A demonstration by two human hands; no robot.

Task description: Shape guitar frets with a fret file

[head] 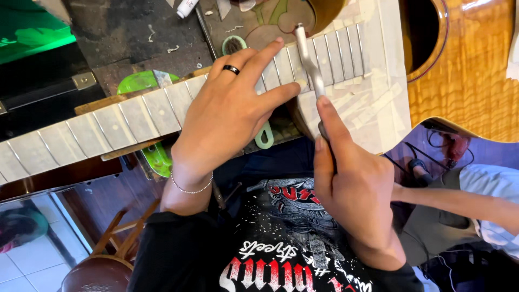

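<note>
The left hand lies flat, fingers spread, on the taped guitar fretboard. The right hand holds a metal file in a tight grip, laid across a fret at the right.

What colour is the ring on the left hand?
Black, on the left hand's ring finger, seen clearly in the head view.

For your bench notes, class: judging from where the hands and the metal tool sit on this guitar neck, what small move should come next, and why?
Probably a short stroke of the metal file along the fret it lies across. The right hand grips its handle, and the left hand presses flat on the taped fretboard, steadying it.
</note>
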